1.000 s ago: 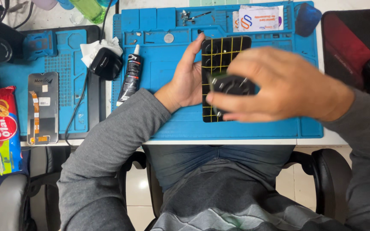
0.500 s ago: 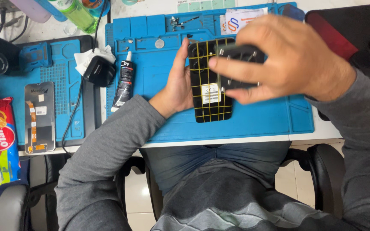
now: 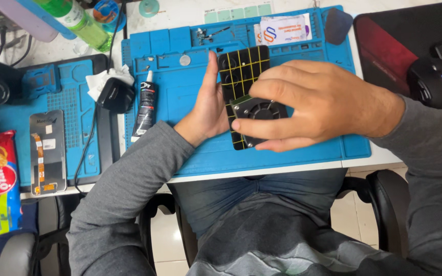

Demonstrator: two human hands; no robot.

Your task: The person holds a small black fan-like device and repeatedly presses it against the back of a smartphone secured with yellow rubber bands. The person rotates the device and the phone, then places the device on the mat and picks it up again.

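We wear grey long-sleeved knit top, cuffs at wrists; blue denim jeans; bare left hand [image 3: 208, 110], right hand [image 3: 318, 105]

- Right hand [image 3: 313, 105] grips a small black fan [image 3: 260, 110] from above, holding it over a black phone [image 3: 244, 69] taped in a yellow grid.
- Left hand [image 3: 208, 105] lies flat against the phone's left edge, fingers straight.
- Phone rests on blue mat [image 3: 180, 102] on the bench [image 3: 190, 10].
- Black glue tube [image 3: 144, 105] just left of the mat; second phone [image 3: 47, 152], back open, further left.
- Green bottle [image 3: 80, 23] top left.
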